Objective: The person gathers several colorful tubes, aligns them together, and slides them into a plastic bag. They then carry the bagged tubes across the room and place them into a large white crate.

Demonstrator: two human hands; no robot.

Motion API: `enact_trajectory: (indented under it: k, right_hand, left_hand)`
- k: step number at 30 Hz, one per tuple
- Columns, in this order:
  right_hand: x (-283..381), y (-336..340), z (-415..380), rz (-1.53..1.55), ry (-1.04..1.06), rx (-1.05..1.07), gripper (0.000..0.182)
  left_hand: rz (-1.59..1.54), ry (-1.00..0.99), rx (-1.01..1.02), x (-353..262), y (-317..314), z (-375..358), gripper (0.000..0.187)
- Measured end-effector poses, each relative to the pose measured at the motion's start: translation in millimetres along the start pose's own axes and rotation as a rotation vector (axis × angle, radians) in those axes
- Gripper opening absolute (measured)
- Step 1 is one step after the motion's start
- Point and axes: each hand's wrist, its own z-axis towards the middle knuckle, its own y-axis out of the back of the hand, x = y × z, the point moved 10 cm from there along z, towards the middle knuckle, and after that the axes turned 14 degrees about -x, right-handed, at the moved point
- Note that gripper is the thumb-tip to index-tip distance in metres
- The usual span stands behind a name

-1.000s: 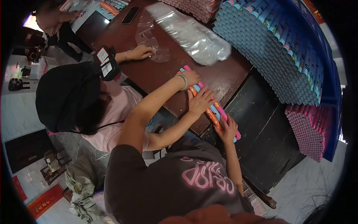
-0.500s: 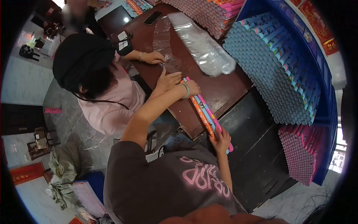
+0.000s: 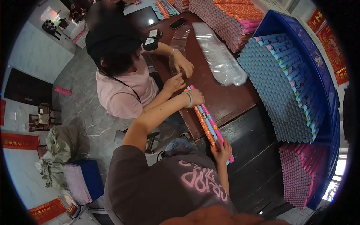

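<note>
A bundle of long patterned tubes, orange, light blue and pink (image 3: 209, 125), lies slantwise over the front edge of the brown table (image 3: 225, 101). My left hand (image 3: 195, 98), with a bracelet at its wrist, is wrapped over the upper end of the bundle. Around the lower end, my right hand (image 3: 222, 150) grips the tubes with its fingers across them. Close to my left hand, a co-worker's two hands (image 3: 177, 75) handle a clear plastic bag (image 3: 180, 39).
The co-worker in a pink shirt (image 3: 122, 92) sits at the left. Flat plastic bags (image 3: 219, 56) and a phone (image 3: 178, 23) lie on the table. Stacked orange tubes (image 3: 221, 22) stand behind. At the right, a blue rack (image 3: 326, 75) holds blue tubes (image 3: 270, 86) and pink tubes (image 3: 298, 176).
The view has shifted, so the scene sits lower and further right. The co-worker's hands have moved closer together at the bag. My hands keep their hold on the tubes.
</note>
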Motion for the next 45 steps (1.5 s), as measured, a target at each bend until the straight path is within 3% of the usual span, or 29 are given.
enact_trajectory:
  k: [23, 25, 28, 45]
  right_hand:
    - [-1, -16, -10, 0.007, 0.045, 0.003, 0.054]
    - [-1, -17, -9, 0.015, 0.039, 0.013, 0.054]
    - [0, -18, -8, 0.020, 0.044, 0.006, 0.053]
    - [0, -19, -7, 0.019, 0.027, 0.020, 0.053]
  left_hand:
    - [0.054, 0.057, 0.043, 3, 7, -10, 0.030]
    - [0.040, 0.081, 0.035, 5, 10, -11, 0.020]
    - [0.021, 0.094, 0.031, 5, 14, -14, 0.019]
    - [0.050, 0.096, 0.017, 7, -6, -14, 0.028]
